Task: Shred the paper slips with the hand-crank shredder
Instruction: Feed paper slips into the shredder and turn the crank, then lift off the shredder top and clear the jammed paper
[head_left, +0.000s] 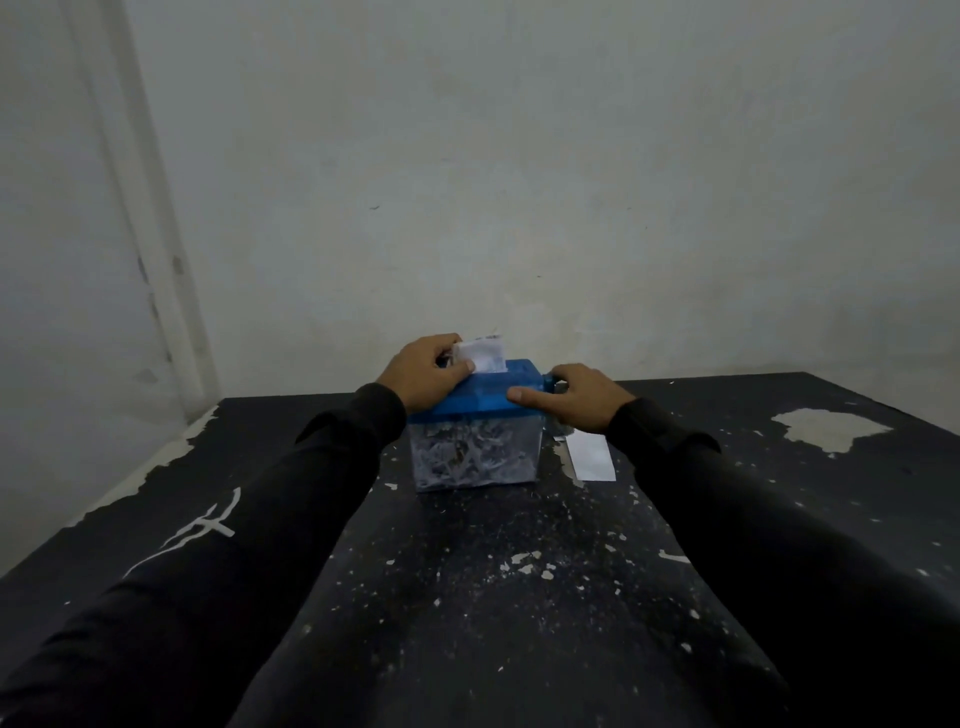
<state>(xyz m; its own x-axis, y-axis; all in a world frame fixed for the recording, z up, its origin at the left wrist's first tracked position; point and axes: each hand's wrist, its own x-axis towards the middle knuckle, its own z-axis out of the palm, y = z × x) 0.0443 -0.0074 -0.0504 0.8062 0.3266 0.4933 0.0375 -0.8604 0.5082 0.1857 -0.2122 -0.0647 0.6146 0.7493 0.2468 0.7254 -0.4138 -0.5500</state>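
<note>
The shredder (475, 423) is sitting toward the far middle of the black table (467, 597), and I am reaching both arms out to it across a top that is chipped and speckled with pale flecks. My black sleeves (291, 519) are running up either side of the view, the left one carrying a thin white mark.

The clear bin (475, 457) under the blue lid (483, 397) is showing a tangle of white shreds (467, 454) filling most of it. Just beside the bin on my right, a loose paper slip (589, 456) is lying flat on the table, partly under my right wrist.

My right hand (579, 397) is resting at the right end of the lid, thumb lying along the lid's front edge and the other fingers curling over toward the blue crank (549, 383); I cannot tell whether they are actually closing on it. My left hand (428, 371) is sitting on the lid's left end, thumb and fingers pinching the near edge of a white slip (483, 355) that is standing upright in the slot on top.

Behind it all, a plain pale wall (519, 182) is rising from the table's back edge.
</note>
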